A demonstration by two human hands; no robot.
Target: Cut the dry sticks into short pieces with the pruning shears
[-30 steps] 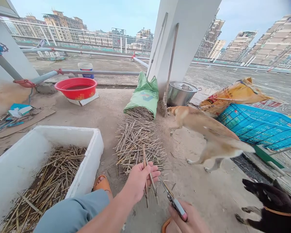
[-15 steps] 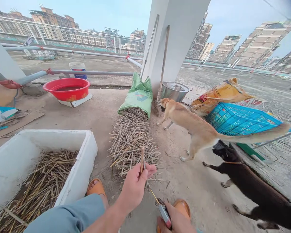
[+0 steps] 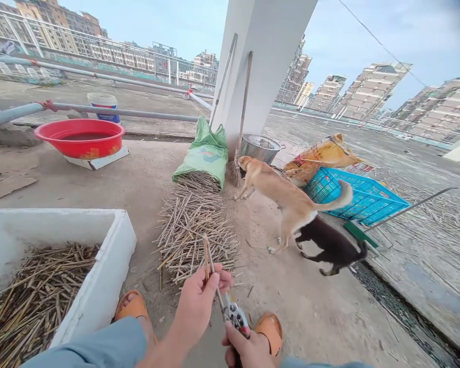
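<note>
My left hand pinches a couple of thin dry stalks between thumb and fingers. Lower right, my right hand is wrapped round the handles of pruning shears, whose metal head lies close against the lower part of the stalks; whether the blades touch them I cannot tell. Just beyond both hands lies a heap of short cut stalks, spilling from the mouth of a green woven sack. At left, a white foam box holds more brownish stalks.
A tan dog and a black dog stand right of the heap. Beyond them are a blue crate, a yellow sack and a metal pot. A broom leans on the pillar; a red basin stands back left.
The shears have come up to the stalks beside my left hand. The black dog has moved away, behind the tan dog, whose tail has swung up. My view has turned slightly right.
</note>
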